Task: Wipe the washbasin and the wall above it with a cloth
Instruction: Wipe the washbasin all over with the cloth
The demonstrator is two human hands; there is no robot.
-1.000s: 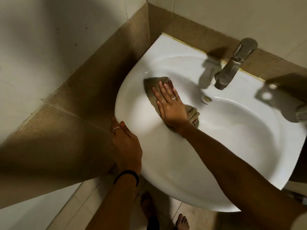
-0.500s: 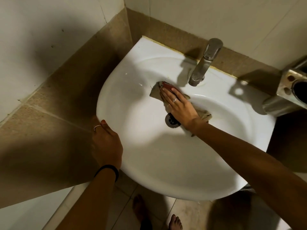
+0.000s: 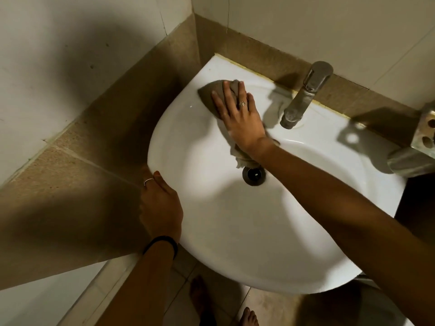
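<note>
Two bare hands were on the white ceramic washbasin (image 3: 270, 231), which filled the centre of the frame. Right hand (image 3: 240, 118) lay flat, fingers spread, pressing a grey-brown cloth (image 3: 208, 94) onto the basin's upper-left rim; the cloth's tail trailed under the wrist toward the dark round drain (image 3: 254, 175). Left hand (image 3: 161, 205) curled over the basin's left edge, gripping it. Chrome tap (image 3: 303, 95) stood to the right of the cloth. Pale tiled wall (image 3: 329, 27) ran across the top of the frame.

Bowl front (image 3: 270, 231) open; tap (image 3: 303, 95) blocks back rim; left hand (image 3: 161, 208) occupies left rim.
</note>
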